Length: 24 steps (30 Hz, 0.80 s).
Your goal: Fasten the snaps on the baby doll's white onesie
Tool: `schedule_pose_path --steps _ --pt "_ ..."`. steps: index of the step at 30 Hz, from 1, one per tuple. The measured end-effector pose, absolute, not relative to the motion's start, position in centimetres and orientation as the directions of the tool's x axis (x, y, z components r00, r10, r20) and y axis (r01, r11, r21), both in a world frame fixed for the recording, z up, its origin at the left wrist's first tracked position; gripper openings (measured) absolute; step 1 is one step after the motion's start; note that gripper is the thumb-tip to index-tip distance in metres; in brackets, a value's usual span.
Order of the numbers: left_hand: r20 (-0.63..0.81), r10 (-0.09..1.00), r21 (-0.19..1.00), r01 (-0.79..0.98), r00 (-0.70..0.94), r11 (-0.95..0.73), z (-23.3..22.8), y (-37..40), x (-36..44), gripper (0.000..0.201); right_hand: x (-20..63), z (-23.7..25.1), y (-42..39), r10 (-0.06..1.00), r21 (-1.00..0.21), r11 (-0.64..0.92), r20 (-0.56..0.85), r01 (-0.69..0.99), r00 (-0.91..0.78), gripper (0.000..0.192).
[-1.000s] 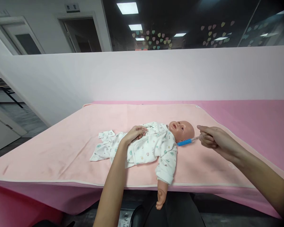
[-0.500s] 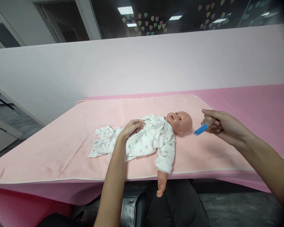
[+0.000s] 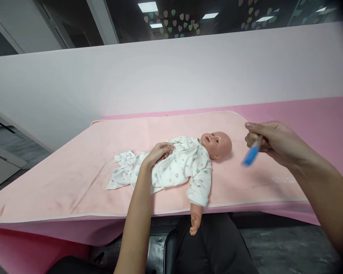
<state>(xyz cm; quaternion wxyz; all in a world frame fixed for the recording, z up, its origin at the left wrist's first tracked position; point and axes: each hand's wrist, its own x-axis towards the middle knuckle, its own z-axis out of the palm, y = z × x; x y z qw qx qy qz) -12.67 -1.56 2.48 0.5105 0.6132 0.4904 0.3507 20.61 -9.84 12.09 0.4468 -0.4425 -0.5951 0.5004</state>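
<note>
Baby doll (image 3: 188,163) was laid on back on pink blanket (image 3: 74,175), head toward right, one arm hung over near edge. Left hand (image 3: 158,152) was rested on doll's chest, fingers loosely curled, nothing gripped. Blue-tipped tool (image 3: 250,155) was pinched in right hand (image 3: 270,140), held in air beside doll's head, apart from it, blurred.

doll head (image 3: 218,143): smooth, slightly glossy plastic
romper (image 3: 177,169): soft printed cloth
blanket (image 3: 74,179): matt pink fleecy cloth
syringe (image 3: 251,154): blue plastic
</note>
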Motion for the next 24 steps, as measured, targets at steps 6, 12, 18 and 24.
schedule_pose_path --steps 6,12,18,24 --pt "-0.070 0.960 0.971 0.240 0.272 0.003 2.6 -1.6 -12.6 0.020 20.7 14.2 -9.6 0.941 -0.983 0.179 0.185 -0.047 -0.283 0.053" --pt "-0.062 0.958 0.971 0.240 0.281 -0.007 2.6 -1.6 -12.7 0.022 18.2 14.1 -8.7 0.915 -0.749 0.402 0.354 0.527 -0.195 0.052" --pt "-0.073 0.956 0.966 0.259 0.283 -0.003 2.8 -1.8 -12.5 0.022 19.1 16.1 -9.0 0.893 -0.807 0.450 0.396 0.383 -0.214 0.050" --pt "-0.059 0.953 0.966 0.256 0.296 -0.020 2.9 -1.8 -12.5 0.019 18.2 14.4 -10.5 0.847 -0.650 0.521 0.473 0.554 -0.242 0.052"
